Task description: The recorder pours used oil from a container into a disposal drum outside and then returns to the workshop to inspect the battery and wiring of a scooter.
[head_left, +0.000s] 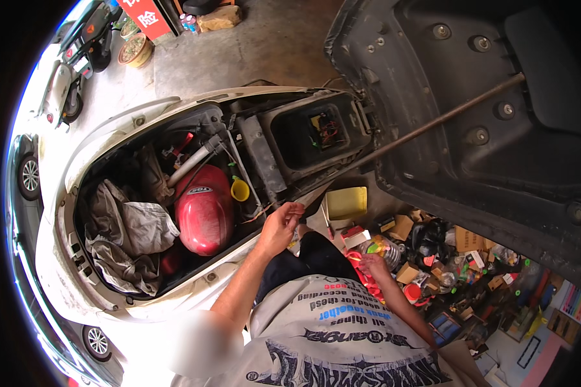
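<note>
"Where's the wire (257, 215) lying?"
"Just left of the left hand (283, 224), the nearer one, and slanting up toward it."
"Gripping?"
"Can't tell; it's curling. The right hand (372, 264) is hanging beside a red thing (369, 286), grip unclear too."

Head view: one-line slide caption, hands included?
Left hand by the rim of an open scooter storage bay with red helmet and yellow funnel; right hand near floor clutter.

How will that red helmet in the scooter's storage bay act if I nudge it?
The red helmet is probably stiff, given its hard-looking shell. Its rounded form may rock or roll when pushed, though the bunched cloth beside it might check that.
</note>
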Tool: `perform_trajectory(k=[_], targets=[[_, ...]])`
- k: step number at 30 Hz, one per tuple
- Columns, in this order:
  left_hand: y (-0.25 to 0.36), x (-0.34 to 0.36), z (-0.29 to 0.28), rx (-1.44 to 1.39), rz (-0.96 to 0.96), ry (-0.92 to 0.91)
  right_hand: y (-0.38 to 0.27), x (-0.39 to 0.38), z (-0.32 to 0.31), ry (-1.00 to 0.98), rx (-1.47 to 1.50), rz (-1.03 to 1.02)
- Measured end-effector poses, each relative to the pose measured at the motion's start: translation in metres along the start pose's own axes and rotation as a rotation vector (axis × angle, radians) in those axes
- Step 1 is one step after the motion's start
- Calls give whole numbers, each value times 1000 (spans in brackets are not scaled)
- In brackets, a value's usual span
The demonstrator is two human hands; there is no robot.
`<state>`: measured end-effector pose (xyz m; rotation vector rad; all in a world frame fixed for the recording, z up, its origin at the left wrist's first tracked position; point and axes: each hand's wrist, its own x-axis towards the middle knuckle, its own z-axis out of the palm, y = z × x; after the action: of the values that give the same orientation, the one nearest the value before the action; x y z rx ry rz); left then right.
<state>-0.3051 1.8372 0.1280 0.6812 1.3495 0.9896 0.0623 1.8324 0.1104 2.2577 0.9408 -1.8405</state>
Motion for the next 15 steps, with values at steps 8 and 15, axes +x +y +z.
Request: perform_trajectory(k=[8, 15], targets=[[3, 1, 4, 10, -10, -4, 1, -1, 0, -5, -10, -8], [1, 2, 5, 14, 14, 3, 0, -2, -3, 6, -30, -2]])
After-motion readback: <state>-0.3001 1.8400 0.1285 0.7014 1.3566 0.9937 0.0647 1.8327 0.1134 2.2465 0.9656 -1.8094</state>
